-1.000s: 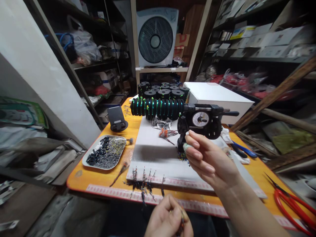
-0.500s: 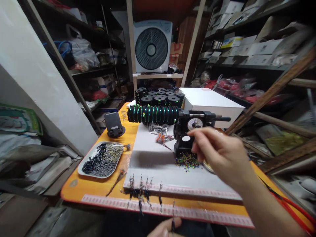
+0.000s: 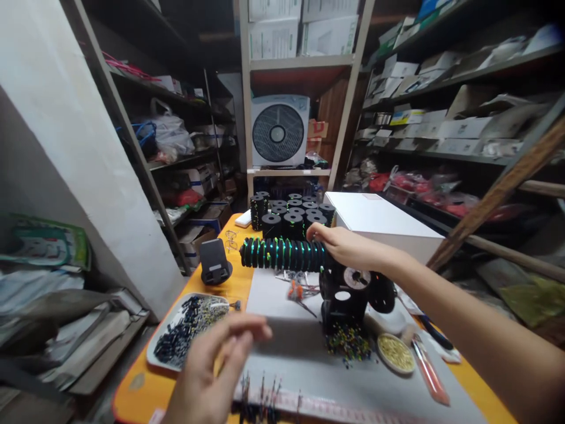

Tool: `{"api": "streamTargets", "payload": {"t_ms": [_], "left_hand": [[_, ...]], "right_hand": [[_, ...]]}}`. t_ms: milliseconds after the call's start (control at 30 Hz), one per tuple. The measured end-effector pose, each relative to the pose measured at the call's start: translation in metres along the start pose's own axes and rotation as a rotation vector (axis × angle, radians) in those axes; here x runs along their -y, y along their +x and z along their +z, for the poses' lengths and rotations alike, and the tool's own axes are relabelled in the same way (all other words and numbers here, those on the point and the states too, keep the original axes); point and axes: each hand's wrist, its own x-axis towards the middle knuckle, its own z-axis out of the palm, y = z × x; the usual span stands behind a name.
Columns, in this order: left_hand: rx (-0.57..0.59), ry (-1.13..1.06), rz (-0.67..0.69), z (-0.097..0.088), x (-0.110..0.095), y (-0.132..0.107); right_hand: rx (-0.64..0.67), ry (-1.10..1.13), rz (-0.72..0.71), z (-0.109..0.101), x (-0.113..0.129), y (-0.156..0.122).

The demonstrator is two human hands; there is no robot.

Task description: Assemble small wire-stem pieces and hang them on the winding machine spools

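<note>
My right hand point(image 3: 338, 240) reaches across from the right, its fingers curled over the right end of a black ribbed roll point(image 3: 282, 254) wound with shiny green-blue strands. Its thumb is hidden. The roll lies level, joined to a black hand-cranked machine point(image 3: 344, 303) with a round dial point(image 3: 356, 277). In the left foreground my left hand point(image 3: 216, 359) is raised, thumb and fingers apart, with nothing visible in it. It partly covers a white tray point(image 3: 152, 351) of small black and metallic parts. Below it, several thin dark leaded pieces point(image 3: 265, 394) stand along the board's front edge.
Multicoloured small parts point(image 3: 351, 341) lie at the machine's foot, beside a round dish point(image 3: 380, 350) of yellowish bits. Black spools point(image 3: 293, 221) and a white box point(image 3: 379, 212) are behind. A phone stand point(image 3: 215, 259) is at left. Orange-tipped pieces point(image 3: 295, 290) lie on the grey board point(image 3: 291, 347).
My right hand has moved from in front of the dial up and back onto the roll's right end. My left hand has risen from the bottom edge toward the tray. The view has tilted upward.
</note>
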Motion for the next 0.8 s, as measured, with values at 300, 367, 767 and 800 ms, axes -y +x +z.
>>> {"api": "streamTargets", "payload": {"t_ms": [300,367,767,800], "left_hand": [[0.257,0.865,0.562,0.006,-0.039,0.147],[0.347,0.949,0.482,0.012,-0.045,0.158],[0.500,0.988,0.153,0.017,-0.047,0.227],[0.448,0.990,0.167,0.017,-0.049,0.224]], "right_hand": [[-0.278,-0.032,0.020,-0.001,0.024,-0.022],[-0.354,-0.047,0.021,0.001,0.033,-0.030],[-0.245,-0.208,-0.007,0.014,0.050,-0.021],[-0.225,-0.203,-0.002,0.015,0.049,-0.019]]}}
